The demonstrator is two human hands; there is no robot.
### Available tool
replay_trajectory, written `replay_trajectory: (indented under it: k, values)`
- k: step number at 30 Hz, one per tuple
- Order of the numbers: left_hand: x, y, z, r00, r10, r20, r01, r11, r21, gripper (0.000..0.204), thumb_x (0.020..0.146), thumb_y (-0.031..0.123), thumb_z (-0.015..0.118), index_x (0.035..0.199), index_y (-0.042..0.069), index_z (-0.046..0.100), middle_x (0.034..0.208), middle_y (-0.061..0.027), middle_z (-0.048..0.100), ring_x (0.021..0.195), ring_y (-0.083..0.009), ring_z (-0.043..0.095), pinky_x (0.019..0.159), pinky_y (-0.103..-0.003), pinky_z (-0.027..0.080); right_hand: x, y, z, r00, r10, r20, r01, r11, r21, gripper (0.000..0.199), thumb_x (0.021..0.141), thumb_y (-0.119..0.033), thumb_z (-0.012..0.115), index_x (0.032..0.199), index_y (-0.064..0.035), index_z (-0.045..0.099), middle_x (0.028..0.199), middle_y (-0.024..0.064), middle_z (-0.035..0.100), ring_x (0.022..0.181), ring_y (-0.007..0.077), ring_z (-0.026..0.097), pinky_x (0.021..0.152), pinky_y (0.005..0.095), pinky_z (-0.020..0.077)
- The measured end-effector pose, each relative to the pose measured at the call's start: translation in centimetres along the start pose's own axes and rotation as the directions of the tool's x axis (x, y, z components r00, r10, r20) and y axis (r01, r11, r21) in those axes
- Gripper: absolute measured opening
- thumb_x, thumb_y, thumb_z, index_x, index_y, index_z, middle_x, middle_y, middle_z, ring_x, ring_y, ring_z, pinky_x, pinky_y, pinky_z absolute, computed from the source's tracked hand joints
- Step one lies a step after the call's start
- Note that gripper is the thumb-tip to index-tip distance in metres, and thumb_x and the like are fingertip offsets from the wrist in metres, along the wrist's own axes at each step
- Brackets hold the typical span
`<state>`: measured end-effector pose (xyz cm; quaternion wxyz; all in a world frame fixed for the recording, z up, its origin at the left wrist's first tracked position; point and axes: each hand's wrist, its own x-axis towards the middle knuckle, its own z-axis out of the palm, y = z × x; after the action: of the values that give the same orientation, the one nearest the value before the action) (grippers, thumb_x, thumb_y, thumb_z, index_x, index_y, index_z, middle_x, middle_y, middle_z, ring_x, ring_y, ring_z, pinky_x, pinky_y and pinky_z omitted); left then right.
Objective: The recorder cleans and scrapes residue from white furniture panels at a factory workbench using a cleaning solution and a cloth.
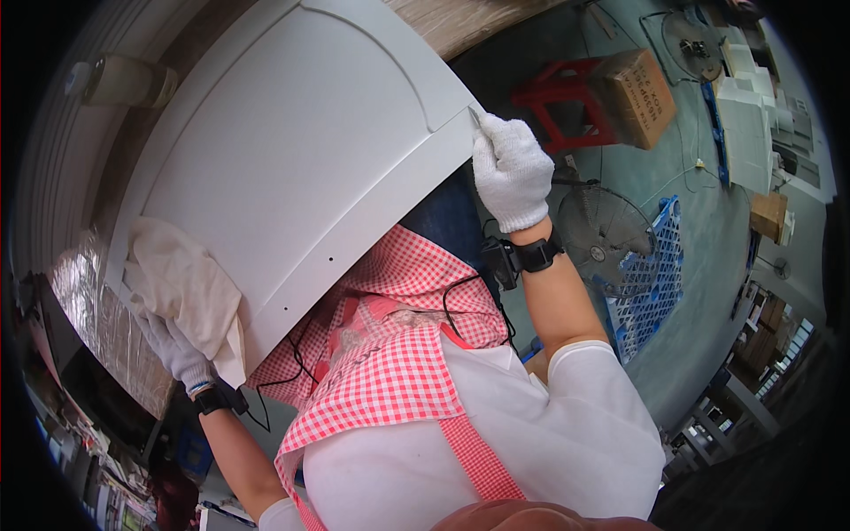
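Observation:
A large white panel [274,133] with a curved groove and small dark holes along its near edge lies across the bench in front of me. My right hand [512,173], in a white knit glove, is closed in a pinch around a thin, pointed blade [475,115]. The blade's tip is at the panel's right corner. At the panel's left end, my gloved left hand [181,350] grips a cream cloth [181,283], which spreads over the panel's surface. The cloth partly hides the left fingers.
A bottle [128,81] lies beyond the panel's left side, on the plastic-wrapped bench [111,341]. To the right are a red stool [562,102], a cardboard box [633,97], a floor fan [598,234] and a blue plastic grid pallet [651,283].

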<state>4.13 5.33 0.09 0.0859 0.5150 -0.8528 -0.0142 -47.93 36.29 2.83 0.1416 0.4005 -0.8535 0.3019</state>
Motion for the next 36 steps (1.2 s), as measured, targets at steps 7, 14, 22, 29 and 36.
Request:
replay_trajectory:
  k: [7,14,22,29,36]
  values:
    - [0.0,-0.1,0.1,1.000,-0.029,-0.010,0.029,0.999,-0.021,0.053,0.104,0.026,0.049,0.151,0.003,0.045,0.163,-0.0205,0.030,0.150,-0.0349,0.030,0.122,-0.042,0.026,0.1,0.0,0.0,1.000,0.003,-0.011,-0.003,1.000,0.015,0.026,0.083,-0.009,0.072,0.108,-0.0155,0.072,0.080,0.0073,0.062,0.069,0.0283,0.065,0.060,0.0370,0.0538]
    - [0.0,0.3,0.0,1.000,-0.008,0.000,0.008,1.000,-0.025,0.051,0.108,0.026,0.045,0.154,0.004,0.041,0.164,-0.0207,0.028,0.152,-0.0340,0.026,0.123,-0.040,0.024,-0.2,-0.1,0.1,1.000,-0.019,0.008,0.019,1.000,0.014,0.026,0.084,-0.008,0.071,0.109,-0.0151,0.072,0.081,0.0077,0.063,0.069,0.0279,0.066,0.060,0.0369,0.0538]
    - [0.2,0.6,-0.1,0.998,-0.055,-0.014,0.055,0.998,-0.025,0.053,0.103,0.026,0.050,0.151,0.004,0.046,0.164,-0.0196,0.030,0.150,-0.0345,0.030,0.122,-0.042,0.026,-0.1,0.1,0.1,1.000,-0.001,-0.013,0.002,0.999,0.033,0.025,0.084,-0.008,0.071,0.107,-0.0149,0.073,0.081,0.0081,0.063,0.068,0.0285,0.066,0.059,0.0363,0.0537]
    - [0.1,0.6,-0.2,0.999,-0.047,-0.014,0.047,0.999,-0.004,0.053,0.103,0.027,0.050,0.151,0.004,0.046,0.164,-0.0193,0.029,0.150,-0.0347,0.030,0.122,-0.042,0.026,-0.4,0.2,0.1,1.000,-0.004,-0.001,0.004,1.000,0.024,0.023,0.084,-0.008,0.071,0.106,-0.0142,0.072,0.081,0.0084,0.063,0.070,0.0291,0.066,0.061,0.0367,0.0543]
    - [0.4,0.4,0.6,0.998,-0.061,0.006,0.061,0.998,-0.026,0.054,0.103,0.028,0.049,0.152,0.006,0.045,0.164,-0.0194,0.030,0.150,-0.0348,0.030,0.123,-0.043,0.025,0.2,0.0,-0.6,0.999,0.044,-0.007,-0.043,0.999,0.022,0.020,0.085,-0.004,0.071,0.106,-0.0071,0.072,0.082,0.0112,0.065,0.070,0.0275,0.067,0.064,0.0343,0.0541]
